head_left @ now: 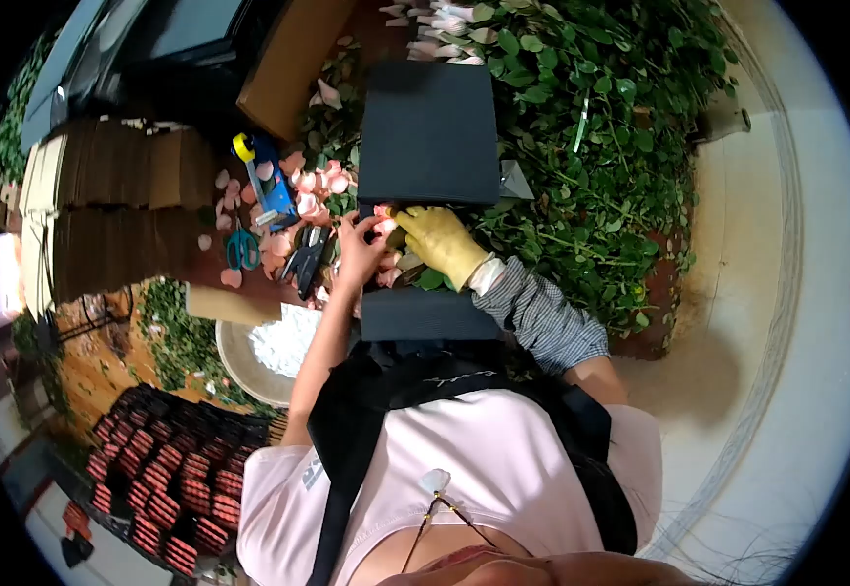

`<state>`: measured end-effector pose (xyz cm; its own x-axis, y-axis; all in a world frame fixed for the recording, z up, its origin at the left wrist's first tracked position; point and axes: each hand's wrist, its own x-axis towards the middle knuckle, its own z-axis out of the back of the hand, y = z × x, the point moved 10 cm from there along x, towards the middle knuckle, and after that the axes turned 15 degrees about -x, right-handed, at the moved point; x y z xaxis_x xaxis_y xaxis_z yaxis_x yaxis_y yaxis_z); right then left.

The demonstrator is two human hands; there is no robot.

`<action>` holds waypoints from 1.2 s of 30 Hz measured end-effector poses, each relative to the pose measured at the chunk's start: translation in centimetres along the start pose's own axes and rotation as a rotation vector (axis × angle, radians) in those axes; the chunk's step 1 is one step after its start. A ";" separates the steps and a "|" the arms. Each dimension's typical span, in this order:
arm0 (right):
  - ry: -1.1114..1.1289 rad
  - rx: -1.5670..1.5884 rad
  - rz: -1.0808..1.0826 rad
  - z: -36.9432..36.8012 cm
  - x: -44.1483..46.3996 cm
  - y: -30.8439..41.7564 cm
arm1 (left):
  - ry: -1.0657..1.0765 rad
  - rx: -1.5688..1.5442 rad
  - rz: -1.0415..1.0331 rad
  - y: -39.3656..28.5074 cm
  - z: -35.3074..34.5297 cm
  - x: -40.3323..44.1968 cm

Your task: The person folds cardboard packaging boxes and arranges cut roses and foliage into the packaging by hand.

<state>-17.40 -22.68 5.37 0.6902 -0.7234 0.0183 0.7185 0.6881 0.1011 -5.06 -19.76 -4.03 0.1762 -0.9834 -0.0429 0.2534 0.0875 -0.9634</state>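
Partway along, I'd judge: loose petals already lie left of centre, leafy stems heap upper right, and unfinished mid-frame is the pink bloom the left hand pinches, the gloved right hand's grip unclear.

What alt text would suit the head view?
A bare left hand and yellow-gloved right hand meet at a pink flower beside a black panel. Leafy stems are heaped right; pink petals and teal scissors lie left.
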 end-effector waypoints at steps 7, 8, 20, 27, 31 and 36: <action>0.028 -0.079 0.044 -0.3 0.3 0.8 | 0.034 0.083 0.134 -2.2 7.1 -0.6; 0.055 -0.163 0.049 0.0 0.6 1.4 | 0.043 0.086 0.147 -3.4 7.2 -0.8; -0.001 0.408 0.007 2.7 -0.5 0.3 | 0.398 0.513 0.058 -8.5 -6.7 -6.9; 0.110 -0.017 0.100 -3.1 -0.9 0.9 | 0.363 0.257 0.199 -9.0 1.3 -4.2; 0.369 -0.282 0.033 -5.7 -0.2 1.8 | 0.120 0.221 0.312 -2.7 6.0 -1.8; 0.512 -0.375 0.026 -5.9 -0.8 1.5 | 0.180 0.182 0.323 2.5 2.8 -3.7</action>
<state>-16.41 -20.75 -0.35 0.5948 -0.6513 -0.4713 0.6181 0.7453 -0.2498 -2.40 -15.47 -5.58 0.1087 -0.9116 -0.3963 0.3790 0.4066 -0.8313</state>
